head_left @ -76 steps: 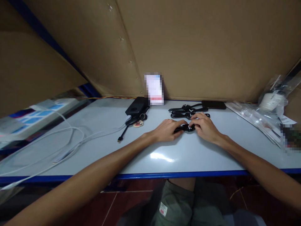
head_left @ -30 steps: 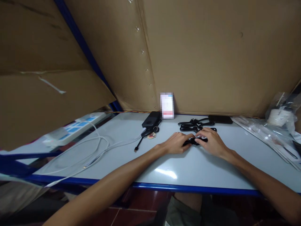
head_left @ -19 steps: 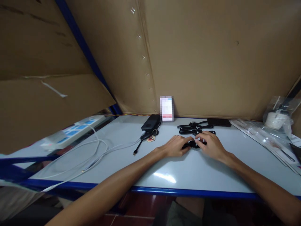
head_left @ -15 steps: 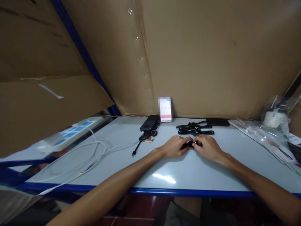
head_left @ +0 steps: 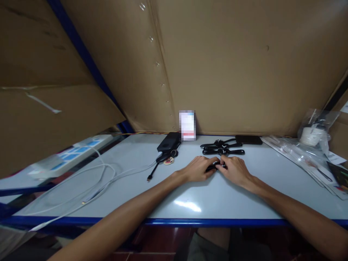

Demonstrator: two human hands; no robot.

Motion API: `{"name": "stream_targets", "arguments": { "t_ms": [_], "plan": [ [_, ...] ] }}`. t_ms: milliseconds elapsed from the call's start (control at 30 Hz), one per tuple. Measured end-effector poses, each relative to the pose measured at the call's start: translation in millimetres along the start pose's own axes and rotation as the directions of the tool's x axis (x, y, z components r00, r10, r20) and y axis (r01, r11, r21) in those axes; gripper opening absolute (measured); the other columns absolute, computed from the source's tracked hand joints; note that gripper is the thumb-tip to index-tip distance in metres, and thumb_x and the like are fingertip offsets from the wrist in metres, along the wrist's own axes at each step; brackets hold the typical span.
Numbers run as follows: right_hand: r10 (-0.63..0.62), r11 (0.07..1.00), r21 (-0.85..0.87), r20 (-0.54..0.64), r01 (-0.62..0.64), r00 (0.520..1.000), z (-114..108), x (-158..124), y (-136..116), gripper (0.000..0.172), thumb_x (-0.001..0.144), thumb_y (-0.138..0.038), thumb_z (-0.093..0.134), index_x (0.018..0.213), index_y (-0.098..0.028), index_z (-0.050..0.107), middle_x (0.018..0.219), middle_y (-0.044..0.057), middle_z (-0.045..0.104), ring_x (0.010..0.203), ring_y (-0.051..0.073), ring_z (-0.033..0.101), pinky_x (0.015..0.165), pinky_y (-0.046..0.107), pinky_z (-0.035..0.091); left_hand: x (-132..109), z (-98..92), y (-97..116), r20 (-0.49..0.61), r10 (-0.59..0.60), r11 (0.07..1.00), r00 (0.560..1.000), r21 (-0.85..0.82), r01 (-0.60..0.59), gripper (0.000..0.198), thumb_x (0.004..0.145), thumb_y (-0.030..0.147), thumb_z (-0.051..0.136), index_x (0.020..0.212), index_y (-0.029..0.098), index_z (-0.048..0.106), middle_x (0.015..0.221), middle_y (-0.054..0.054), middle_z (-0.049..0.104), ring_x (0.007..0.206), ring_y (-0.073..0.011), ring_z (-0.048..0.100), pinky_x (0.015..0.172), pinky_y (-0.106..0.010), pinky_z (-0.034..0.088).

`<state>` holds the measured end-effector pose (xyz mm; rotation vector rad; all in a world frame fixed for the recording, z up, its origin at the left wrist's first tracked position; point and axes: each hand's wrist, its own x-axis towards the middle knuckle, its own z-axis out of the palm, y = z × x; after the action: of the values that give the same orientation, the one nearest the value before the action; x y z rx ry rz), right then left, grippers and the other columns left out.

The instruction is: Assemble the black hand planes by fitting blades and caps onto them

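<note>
My left hand (head_left: 199, 169) and my right hand (head_left: 234, 170) rest close together on the pale table (head_left: 130, 181). Both have their fingers curled around a small black watch (head_left: 214, 167) lying between them; most of it is hidden under the fingers. Just behind the hands lie two more black watches (head_left: 221, 148) with straps stretched out flat, side by side.
A black power bank (head_left: 168, 141) with a cable and a keyring sits at the back, by a small upright card (head_left: 187, 125). A dark phone (head_left: 248, 140) lies at back right. White cables (head_left: 89, 179) and a power strip (head_left: 70, 155) are left; plastic bags (head_left: 312, 145) right. Cardboard walls surround.
My hands have drawn closer together over the black watch, covering more of it. The view has shifted slightly; nothing else on the table has moved.
</note>
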<state>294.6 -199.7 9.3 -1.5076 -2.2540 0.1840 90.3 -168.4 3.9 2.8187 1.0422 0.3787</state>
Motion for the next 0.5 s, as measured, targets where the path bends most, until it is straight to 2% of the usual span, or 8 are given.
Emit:
{"name": "stream_targets", "arguments": {
  "t_ms": [133,367,500],
  "plan": [
    [0.002,1.000,0.009,0.016,-0.002,1.000,0,4,3,0.008,0.092,-0.020,0.064,0.088,-0.021,0.071,0.076,0.002,0.072,0.071,0.018,0.064,0.062,0.028,0.031,0,1.2,-1,0.005,-0.007,1.000,1.000,0.003,0.007,0.032,0.092,0.027,0.052,0.122,0.021,0.061,0.077,-0.002,0.072,0.069,-0.0232,0.068,0.064,-0.031,0.042],
    [-0.064,0.957,0.282,-0.041,0.074,0.997,-19,7,15,0.014,0.094,-0.017,0.066,0.081,-0.018,0.069,0.073,0.001,0.071,0.067,0.014,0.059,0.064,0.027,0.036,0,-0.2,0,0.020,0.000,1.000,1.000,0.020,0.000,0.034,0.092,0.029,0.049,0.121,0.019,0.062,0.074,-0.003,0.071,0.065,-0.0217,0.064,0.061,-0.030,0.039],
    [-0.089,0.968,0.235,-0.006,0.088,0.996,-28,7,21,0.012,0.091,-0.018,0.067,0.081,-0.019,0.073,0.069,0.000,0.068,0.063,0.015,0.055,0.062,0.028,0.035,0,-2.4,1,0.021,0.010,1.000,1.000,-0.004,-0.010,0.036,0.093,0.029,0.048,0.126,0.021,0.061,0.071,-0.001,0.069,0.065,-0.0213,0.064,0.062,-0.030,0.038]
  ]
}}
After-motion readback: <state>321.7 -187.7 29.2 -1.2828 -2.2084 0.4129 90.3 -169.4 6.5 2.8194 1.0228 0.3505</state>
